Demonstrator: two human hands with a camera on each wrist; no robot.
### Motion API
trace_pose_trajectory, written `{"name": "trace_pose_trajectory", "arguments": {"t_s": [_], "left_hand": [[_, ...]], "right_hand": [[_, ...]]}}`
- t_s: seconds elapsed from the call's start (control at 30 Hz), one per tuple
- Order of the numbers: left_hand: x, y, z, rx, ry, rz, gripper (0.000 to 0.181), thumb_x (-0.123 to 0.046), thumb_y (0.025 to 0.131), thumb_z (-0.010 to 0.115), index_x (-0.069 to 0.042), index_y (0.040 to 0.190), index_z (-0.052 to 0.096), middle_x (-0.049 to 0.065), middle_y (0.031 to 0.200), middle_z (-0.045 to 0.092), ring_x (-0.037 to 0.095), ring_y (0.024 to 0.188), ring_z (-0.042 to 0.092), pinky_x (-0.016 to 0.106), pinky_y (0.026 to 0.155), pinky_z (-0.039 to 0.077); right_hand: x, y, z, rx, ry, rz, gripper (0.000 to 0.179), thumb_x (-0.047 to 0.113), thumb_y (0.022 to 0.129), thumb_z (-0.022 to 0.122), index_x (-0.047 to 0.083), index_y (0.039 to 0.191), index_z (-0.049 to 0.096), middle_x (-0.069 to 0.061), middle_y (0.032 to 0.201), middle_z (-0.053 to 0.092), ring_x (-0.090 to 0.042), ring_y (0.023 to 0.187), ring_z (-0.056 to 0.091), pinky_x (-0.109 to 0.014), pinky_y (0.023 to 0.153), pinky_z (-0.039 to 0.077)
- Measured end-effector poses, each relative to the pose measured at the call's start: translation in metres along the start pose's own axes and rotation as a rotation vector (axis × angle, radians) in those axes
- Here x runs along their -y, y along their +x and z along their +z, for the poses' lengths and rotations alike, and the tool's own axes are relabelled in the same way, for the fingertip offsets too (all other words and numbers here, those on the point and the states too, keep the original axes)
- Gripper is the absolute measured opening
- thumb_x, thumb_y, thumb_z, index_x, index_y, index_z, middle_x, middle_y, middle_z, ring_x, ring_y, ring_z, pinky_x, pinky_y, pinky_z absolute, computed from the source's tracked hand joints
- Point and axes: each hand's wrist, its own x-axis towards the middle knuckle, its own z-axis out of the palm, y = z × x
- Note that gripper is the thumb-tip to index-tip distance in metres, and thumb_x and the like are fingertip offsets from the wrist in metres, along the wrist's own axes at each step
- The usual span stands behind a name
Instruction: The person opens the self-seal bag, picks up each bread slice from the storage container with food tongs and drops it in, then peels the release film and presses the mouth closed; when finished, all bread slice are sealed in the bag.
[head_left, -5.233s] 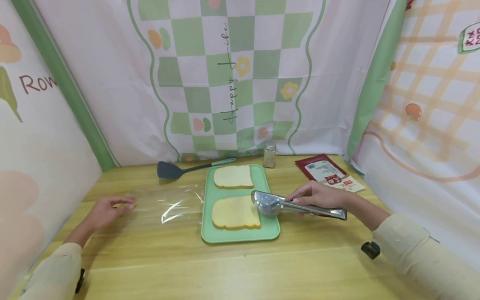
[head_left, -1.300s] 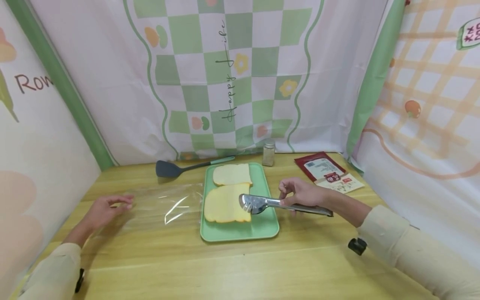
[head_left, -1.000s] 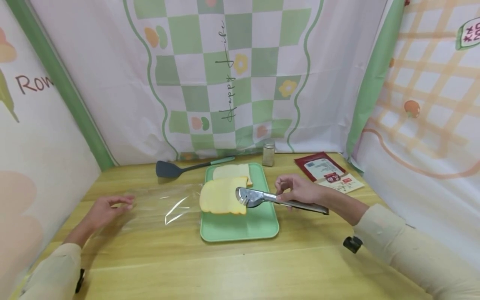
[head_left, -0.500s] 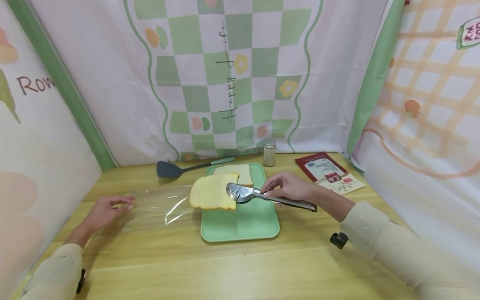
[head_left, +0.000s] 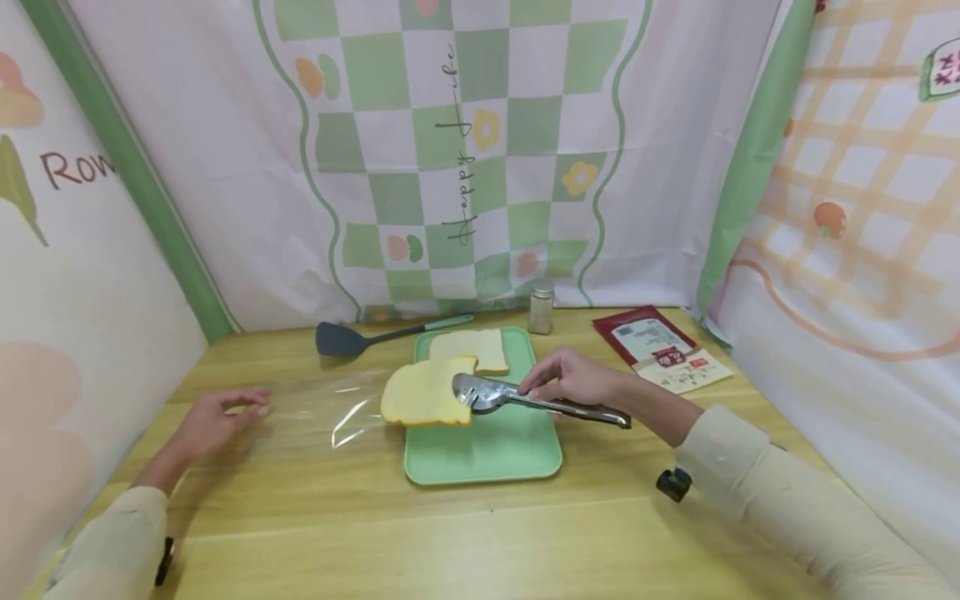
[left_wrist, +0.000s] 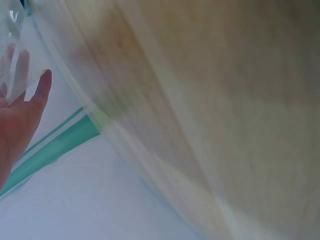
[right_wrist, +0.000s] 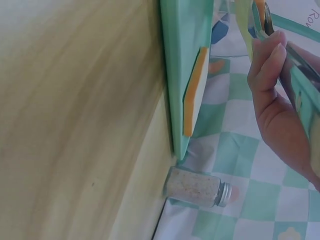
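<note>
My right hand (head_left: 573, 379) grips metal food tongs (head_left: 487, 395), whose head clasps the right edge of a yellowish bread slice (head_left: 426, 392). That slice is raised over the left side of the green tray (head_left: 517, 450) and overlaps the right end of a clear plastic bag (head_left: 348, 421). A second, paler bread slice (head_left: 480, 346) lies at the tray's far end. My left hand (head_left: 213, 425) is at the bag's left end. In the left wrist view, clear film (left_wrist: 22, 82) lies over its straight fingers, and the thumb stands apart at the film's edge.
Behind the tray lies a dark spatula (head_left: 341, 339) with a green handle. A glass jar (head_left: 541, 310) with a metal lid stands behind the tray's right corner. A red and white packet (head_left: 663, 350) lies at the table's right. Printed curtains (head_left: 540, 167) enclose the table (head_left: 360, 533).
My right hand has moved left with the tongs. The near bread slice has been lifted off the tray and carried left toward the bag; lately it dipped slightly. My left hand has stayed put.
</note>
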Motion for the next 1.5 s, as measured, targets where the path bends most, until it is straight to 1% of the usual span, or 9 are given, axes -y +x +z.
{"name": "trace_pose_trajectory", "arguments": {"t_s": [0.17,0.33,0.47,0.57,0.73,0.9,1.07,1.2,1.5], "left_hand": [[-0.002,0.0,-0.002,-0.003,0.016,0.001,0.014,-0.013,0.093,0.071,-0.001,0.098,0.074,0.021,0.119,0.068,-0.015,0.099,0.052,0.018,0.086,0.049],[-0.001,0.0,-0.002,-0.003,-0.001,0.01,0.013,-0.011,0.092,0.072,0.0,0.098,0.074,0.022,0.119,0.068,-0.015,0.099,0.053,0.014,0.083,0.048],[-0.001,-0.002,-0.001,-0.007,-0.017,-0.008,0.014,-0.011,0.092,0.071,0.001,0.098,0.074,0.023,0.12,0.067,-0.016,0.098,0.052,0.011,0.081,0.047],[-0.001,-0.001,-0.001,0.005,-0.018,-0.021,0.016,-0.012,0.093,0.07,0.002,0.1,0.072,0.024,0.122,0.066,-0.016,0.099,0.051,0.012,0.08,0.048],[-0.003,0.0,0.0,0.02,-0.006,-0.029,0.015,-0.011,0.095,0.067,0.002,0.102,0.071,0.022,0.123,0.066,-0.015,0.099,0.05,0.017,0.084,0.049],[-0.003,0.001,0.0,0.011,-0.029,-0.019,0.013,-0.011,0.095,0.067,0.001,0.099,0.071,0.022,0.121,0.067,-0.009,0.101,0.056,0.012,0.084,0.046],[-0.001,0.001,0.0,0.003,-0.049,0.015,0.011,-0.007,0.094,0.067,0.002,0.099,0.071,0.023,0.117,0.068,-0.014,0.099,0.053,0.009,0.083,0.044],[0.001,0.001,0.001,0.001,-0.045,0.02,0.01,-0.004,0.094,0.067,0.003,0.1,0.071,0.023,0.116,0.069,-0.016,0.099,0.052,0.009,0.083,0.044],[0.002,0.0,0.003,0.001,-0.054,0.021,0.011,-0.004,0.093,0.068,0.003,0.1,0.072,0.023,0.118,0.068,-0.015,0.099,0.052,0.008,0.081,0.045]], "right_hand": [[-0.004,0.001,0.003,0.011,-0.014,0.004,0.017,-0.001,0.091,0.066,-0.008,0.106,0.071,-0.012,0.095,0.071,-0.027,0.056,0.063,-0.027,0.052,0.054],[-0.006,0.004,0.007,0.033,-0.012,0.056,0.017,0.002,0.093,0.065,-0.005,0.108,0.072,-0.011,0.095,0.072,-0.022,0.054,0.063,-0.025,0.048,0.052],[-0.007,0.009,0.01,0.039,0.0,0.086,0.019,0.004,0.093,0.065,-0.004,0.109,0.071,-0.01,0.092,0.071,-0.019,0.055,0.062,-0.023,0.045,0.05],[-0.007,0.012,0.011,0.039,0.004,0.096,0.019,0.006,0.094,0.065,-0.003,0.109,0.071,-0.01,0.088,0.07,-0.019,0.055,0.062,-0.024,0.044,0.05],[-0.008,0.013,0.008,0.028,-0.002,0.083,0.019,0.005,0.094,0.065,-0.004,0.11,0.071,-0.012,0.095,0.07,-0.023,0.056,0.064,-0.025,0.043,0.05],[-0.011,0.013,0.005,0.002,-0.007,0.056,0.017,0.002,0.093,0.065,-0.007,0.107,0.071,-0.012,0.101,0.071,-0.023,0.056,0.064,-0.026,0.048,0.052],[-0.013,0.016,0.007,0.001,-0.012,0.046,0.016,0.002,0.092,0.066,-0.005,0.106,0.072,-0.011,0.099,0.072,-0.029,0.058,0.065,-0.026,0.049,0.053],[-0.012,0.021,0.011,0.013,-0.014,0.029,0.016,0.003,0.092,0.067,-0.005,0.106,0.072,-0.011,0.097,0.071,-0.032,0.06,0.066,-0.027,0.051,0.054],[-0.009,0.031,0.024,0.033,0.03,0.041,0.017,0.003,0.093,0.067,-0.005,0.107,0.072,-0.011,0.091,0.072,-0.024,0.055,0.064,-0.027,0.047,0.052]]}}
